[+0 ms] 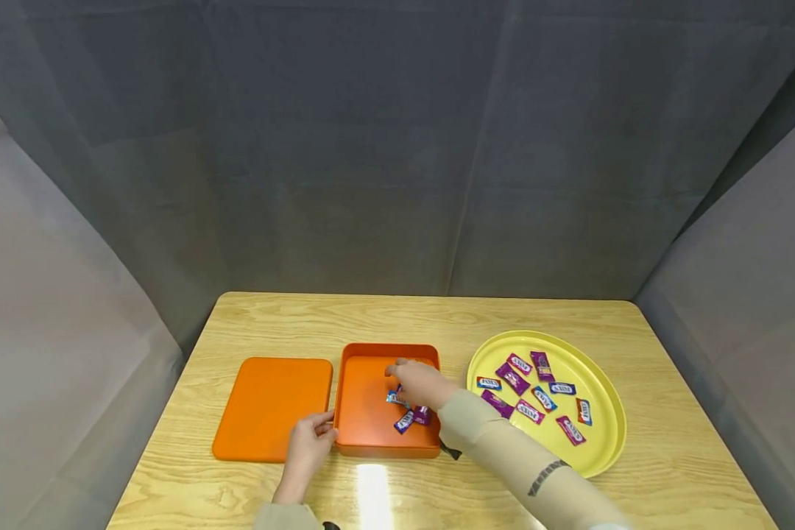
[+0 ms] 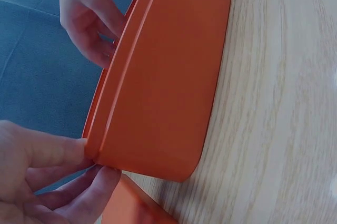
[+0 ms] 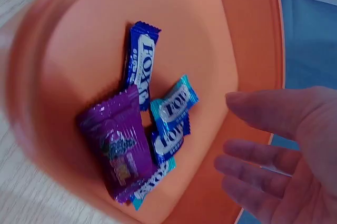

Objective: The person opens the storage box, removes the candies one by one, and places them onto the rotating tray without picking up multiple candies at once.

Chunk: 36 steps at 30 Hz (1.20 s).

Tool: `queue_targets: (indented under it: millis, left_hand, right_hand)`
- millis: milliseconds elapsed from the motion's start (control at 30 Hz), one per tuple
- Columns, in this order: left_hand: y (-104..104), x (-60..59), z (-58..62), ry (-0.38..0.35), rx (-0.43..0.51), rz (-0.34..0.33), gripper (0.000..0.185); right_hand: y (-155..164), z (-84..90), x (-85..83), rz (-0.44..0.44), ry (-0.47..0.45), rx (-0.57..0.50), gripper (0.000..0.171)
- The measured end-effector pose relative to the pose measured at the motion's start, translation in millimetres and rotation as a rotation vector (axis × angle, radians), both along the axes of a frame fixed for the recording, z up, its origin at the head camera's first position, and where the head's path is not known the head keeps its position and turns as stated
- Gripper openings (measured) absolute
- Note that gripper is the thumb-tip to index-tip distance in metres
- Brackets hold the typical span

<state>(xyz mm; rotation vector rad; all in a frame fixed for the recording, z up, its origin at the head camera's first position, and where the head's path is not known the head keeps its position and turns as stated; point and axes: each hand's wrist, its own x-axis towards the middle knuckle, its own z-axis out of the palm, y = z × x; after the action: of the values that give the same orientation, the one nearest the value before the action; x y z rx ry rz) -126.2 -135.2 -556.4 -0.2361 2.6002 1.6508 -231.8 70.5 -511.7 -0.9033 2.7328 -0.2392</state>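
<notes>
An orange lid point(image 1: 271, 407) lies flat at the left. The left hand point(image 1: 311, 442) pinches the near corner of the orange box point(image 1: 364, 412), steadying it. The right hand point(image 1: 420, 383) hovers over the candies point(image 1: 407, 412) inside, fingers spread, grasping nothing. A careless sweep could nudge the box or scatter sweets; more wait on the yellow plate point(image 1: 606, 434).
</notes>
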Motion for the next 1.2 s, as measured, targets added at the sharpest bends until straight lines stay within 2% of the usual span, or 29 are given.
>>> queue_targets:
  millis: [67,233,333,700,933,1200]
  left_hand:
    - [0.2,0.2,0.4,-0.002,0.0,0.003,0.035]
    - [0.7,0.1,2.1,0.011,-0.007,0.006,0.035]
    - [0.7,0.2,2.9,0.012,-0.01,0.012,0.035]
    - [0.4,-0.1,2.6,0.014,0.005,0.009,0.035]
    - [0.4,0.8,2.3,0.008,0.01,0.008,0.035]
    - [-0.3,0.8,1.9,0.009,0.007,0.003,0.035]
  right_hand:
    - [-4.4,-1.4,-0.8,0.001,-0.02,0.018,0.031]
    - [-13.3,-6.3,-1.6,0.003,-0.001,0.097,0.013]
    - [-18.0,-8.1,-1.5,0.0,0.003,0.131,0.009]
    - [-26.7,-25.7,-4.6,0.026,0.065,0.208,0.007]
    - [-29.5,-31.9,-5.0,0.017,0.052,0.215,0.007]
    - [-32.4,-37.3,-3.4,0.032,0.048,0.271,0.016]
